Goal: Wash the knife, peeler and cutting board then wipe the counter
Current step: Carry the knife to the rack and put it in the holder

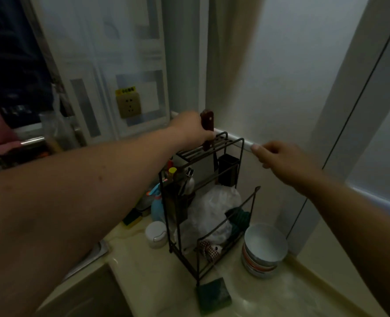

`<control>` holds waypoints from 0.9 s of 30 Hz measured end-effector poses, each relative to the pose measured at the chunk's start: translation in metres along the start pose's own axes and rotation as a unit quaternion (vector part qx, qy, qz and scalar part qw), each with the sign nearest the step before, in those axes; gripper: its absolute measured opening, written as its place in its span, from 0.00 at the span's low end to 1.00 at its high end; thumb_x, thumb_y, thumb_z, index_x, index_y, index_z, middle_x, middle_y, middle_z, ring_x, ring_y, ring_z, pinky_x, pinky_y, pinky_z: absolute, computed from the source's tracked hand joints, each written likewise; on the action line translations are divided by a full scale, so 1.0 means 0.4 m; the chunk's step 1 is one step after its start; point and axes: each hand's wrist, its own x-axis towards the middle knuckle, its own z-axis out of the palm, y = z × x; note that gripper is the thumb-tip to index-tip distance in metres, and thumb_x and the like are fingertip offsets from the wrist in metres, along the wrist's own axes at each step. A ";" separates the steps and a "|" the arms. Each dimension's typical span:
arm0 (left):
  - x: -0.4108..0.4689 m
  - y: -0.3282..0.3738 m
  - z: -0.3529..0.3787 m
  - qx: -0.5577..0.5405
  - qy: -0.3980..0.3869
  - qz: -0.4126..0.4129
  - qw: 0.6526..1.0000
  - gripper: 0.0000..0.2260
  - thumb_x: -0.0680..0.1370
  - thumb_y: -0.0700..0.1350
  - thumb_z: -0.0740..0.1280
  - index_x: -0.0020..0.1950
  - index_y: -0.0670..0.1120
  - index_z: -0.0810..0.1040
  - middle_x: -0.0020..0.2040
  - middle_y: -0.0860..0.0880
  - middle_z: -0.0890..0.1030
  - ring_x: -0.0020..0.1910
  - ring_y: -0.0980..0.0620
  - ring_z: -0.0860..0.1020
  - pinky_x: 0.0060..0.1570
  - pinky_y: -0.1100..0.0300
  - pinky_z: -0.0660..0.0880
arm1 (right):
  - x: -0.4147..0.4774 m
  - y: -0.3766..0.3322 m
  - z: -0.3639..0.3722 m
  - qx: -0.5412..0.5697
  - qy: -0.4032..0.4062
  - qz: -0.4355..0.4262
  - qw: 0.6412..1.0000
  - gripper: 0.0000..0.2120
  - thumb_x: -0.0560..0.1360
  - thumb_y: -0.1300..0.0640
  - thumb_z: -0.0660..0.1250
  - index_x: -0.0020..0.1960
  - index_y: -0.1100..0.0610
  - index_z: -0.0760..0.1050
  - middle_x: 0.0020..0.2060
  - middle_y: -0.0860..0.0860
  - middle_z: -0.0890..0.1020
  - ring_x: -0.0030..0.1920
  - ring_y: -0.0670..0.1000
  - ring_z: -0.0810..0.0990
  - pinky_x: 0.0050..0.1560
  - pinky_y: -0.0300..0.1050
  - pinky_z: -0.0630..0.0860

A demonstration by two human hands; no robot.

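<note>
Knife (207,123): stood upright in the slotted top of the black wire rack (189,152), its reddish-brown riveted handle above the bars and its blade down inside the frame. Left hand (189,131) gripped the handle from the left side, fingers wrapped round it, forearm reaching in across the frame. Right hand (283,161) hung just right of the rack top, fingers loosely curled, holding nothing; its fingertip lay close to the white wall ledge (246,143), contact could not be told. The rack stood on the pale worktop (166,282) in the corner by the wall. A black cup (227,170) hung on the rack's right side; a utensil holder (178,181) with several tools sat on its left. A crumpled white plastic bag (212,209) filled the rack's lower part. A stack of bowls (266,248) stood just right of the rack base, a dark green sponge (213,296) lay in front of it, and a white round jar (156,234) stood at its left foot. A wall socket (129,104) was behind the left hand. Lighting dim; peeler and cutting board not identified.
</note>
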 end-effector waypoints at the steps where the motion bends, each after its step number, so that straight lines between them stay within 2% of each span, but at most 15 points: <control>1: 0.000 -0.011 0.009 -0.001 0.004 -0.003 1.000 0.16 0.74 0.57 0.75 0.49 0.45 0.82 0.43 0.47 0.83 0.43 0.48 0.82 0.42 0.55 0.79 | 0.002 0.003 0.007 -0.002 0.001 0.000 1.000 0.25 0.79 0.32 0.59 0.62 0.50 0.78 0.51 0.49 0.82 0.52 0.50 0.81 0.50 0.49 0.76; 4: -0.010 -0.028 0.013 -0.014 0.011 -0.003 1.000 0.16 0.73 0.60 0.74 0.49 0.47 0.84 0.43 0.48 0.84 0.43 0.48 0.83 0.43 0.53 0.81 | 0.025 -0.026 0.038 0.013 0.001 -0.003 1.000 0.19 0.81 0.34 0.60 0.58 0.47 0.77 0.49 0.48 0.82 0.51 0.50 0.81 0.53 0.51 0.78; 8: -0.047 -0.031 -0.016 -0.018 0.018 0.015 1.000 0.17 0.76 0.62 0.70 0.45 0.49 0.85 0.39 0.49 0.83 0.39 0.51 0.82 0.36 0.54 0.77 | 0.053 -0.116 0.087 0.075 0.009 -0.032 0.997 0.15 0.83 0.41 0.62 0.59 0.50 0.78 0.47 0.49 0.83 0.49 0.50 0.83 0.47 0.48 0.79; 11: -0.114 -0.063 -0.055 -0.054 0.054 0.014 0.997 0.18 0.78 0.63 0.67 0.45 0.49 0.85 0.40 0.48 0.85 0.41 0.50 0.83 0.44 0.51 0.80 | 0.053 -0.167 0.111 0.102 0.018 -0.051 0.993 0.14 0.83 0.44 0.62 0.58 0.51 0.79 0.47 0.49 0.83 0.47 0.49 0.83 0.43 0.45 0.77; 13: -0.179 -0.111 -0.081 -0.083 0.089 0.003 0.993 0.17 0.80 0.60 0.67 0.42 0.49 0.83 0.40 0.49 0.85 0.40 0.50 0.83 0.45 0.51 0.80 | 0.040 -0.192 0.124 0.117 0.031 -0.062 0.991 0.12 0.83 0.45 0.63 0.56 0.51 0.80 0.46 0.49 0.84 0.47 0.49 0.83 0.45 0.46 0.79; 15: -0.272 -0.186 -0.105 -0.117 0.132 -0.027 0.984 0.14 0.80 0.56 0.67 0.40 0.50 0.82 0.38 0.50 0.84 0.38 0.53 0.81 0.42 0.55 0.78 | 0.026 -0.216 0.146 0.142 0.048 -0.072 0.986 0.10 0.82 0.46 0.64 0.53 0.50 0.81 0.45 0.49 0.84 0.47 0.50 0.84 0.47 0.49 0.81; 18: -0.447 -0.329 -0.123 -0.154 0.164 -0.092 0.970 0.11 0.81 0.51 0.68 0.42 0.48 0.83 0.39 0.48 0.84 0.38 0.53 0.81 0.39 0.58 0.75 | 0.000 -0.273 0.203 0.183 0.053 -0.111 0.975 0.07 0.81 0.48 0.66 0.50 0.49 0.82 0.43 0.49 0.86 0.46 0.51 0.85 0.50 0.52 0.83; 21: -0.596 -0.495 -0.140 -0.154 0.183 -0.170 0.956 0.08 0.81 0.49 0.69 0.46 0.48 0.85 0.39 0.51 0.84 0.36 0.55 0.80 0.39 0.58 0.74 | -0.019 -0.364 0.307 0.210 0.008 -0.137 0.968 0.08 0.79 0.50 0.68 0.51 0.52 0.82 0.43 0.53 0.86 0.46 0.54 0.86 0.50 0.54 0.83; 23: -0.653 -0.587 -0.166 -0.159 0.199 -0.206 0.945 0.06 0.80 0.48 0.69 0.48 0.49 0.84 0.41 0.51 0.84 0.38 0.55 0.79 0.40 0.59 0.73 | -0.033 -0.442 0.395 0.223 -0.048 -0.149 0.962 0.06 0.80 0.53 0.67 0.52 0.54 0.81 0.44 0.56 0.86 0.45 0.54 0.85 0.45 0.51 0.82; 27: -0.696 -0.730 -0.250 -0.156 0.240 -0.223 0.932 0.06 0.80 0.48 0.69 0.52 0.49 0.84 0.45 0.53 0.84 0.45 0.55 0.81 0.46 0.59 0.76 | -0.067 -0.610 0.592 0.231 -0.128 -0.177 0.948 0.08 0.82 0.54 0.66 0.57 0.55 0.80 0.47 0.53 0.85 0.45 0.51 0.85 0.45 0.46 0.81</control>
